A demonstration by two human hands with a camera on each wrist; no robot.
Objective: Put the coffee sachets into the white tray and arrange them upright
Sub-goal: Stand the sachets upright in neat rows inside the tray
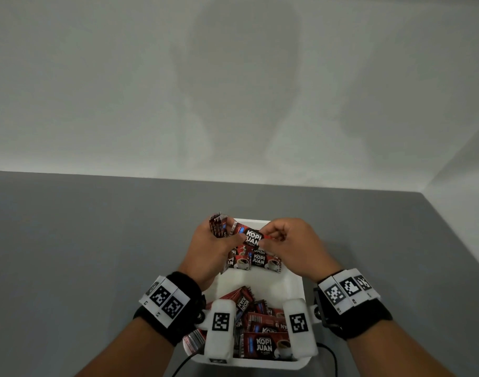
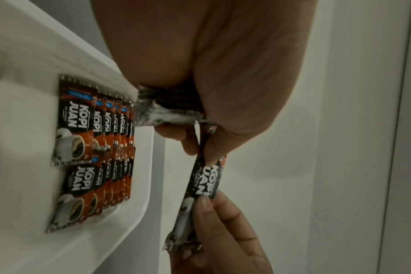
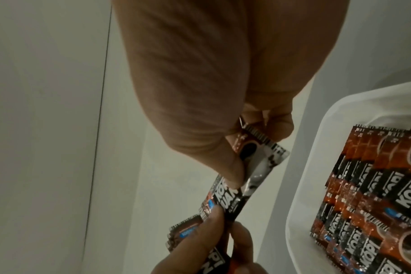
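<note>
A white tray [image 1: 296, 284] sits on the grey table, straight in front of me. At its far end, red-and-black coffee sachets [image 1: 258, 261] stand upright in two rows [image 2: 94, 148] [image 3: 376, 185]. Loose sachets [image 1: 260, 325] lie piled at its near end. My left hand [image 1: 214, 247] grips a stack of sachets [image 1: 218, 225] [image 2: 167, 111] above the tray's far left corner. Its thumb and a finger also pinch one end of a single sachet [image 1: 250, 236] [image 2: 204, 183]. My right hand [image 1: 287, 240] pinches the other end of that sachet [image 3: 253, 166].
The grey table [image 1: 96, 254] spreads left and right of the tray. White walls [image 1: 233, 91] stand behind and on the right. White camera mounts [image 1: 222, 327] on both wrists hide part of the loose pile. Black cables [image 1: 332, 357] trail near the tray's front.
</note>
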